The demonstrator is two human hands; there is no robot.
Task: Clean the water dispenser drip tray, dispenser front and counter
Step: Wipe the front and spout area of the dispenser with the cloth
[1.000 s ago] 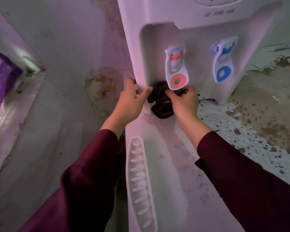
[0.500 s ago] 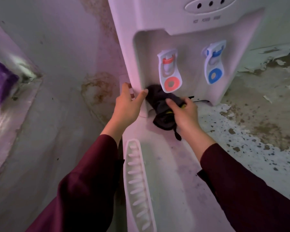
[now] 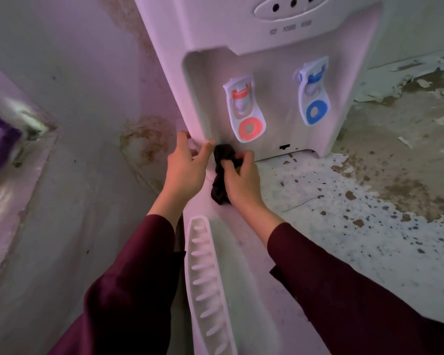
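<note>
The soft, light cloth (image 3: 222, 172) is bunched in the right hand (image 3: 241, 179); the dispenser (image 3: 280, 129) is pinched by left fingers (image 3: 183, 142).

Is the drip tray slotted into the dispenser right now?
No, the drip tray lies out on the counter in front of the dispenser, near the person's left sleeve.

Both arms reach fwd in dark red sleeves, wrists bare. Left hand (image 3: 187, 166) spread, thumb and fingers straddling a white corner. Right hand (image 3: 241, 179) just beside it, fingers curled, gripping a dark cloth (image 3: 222, 160) w/ knuckles up.
</note>
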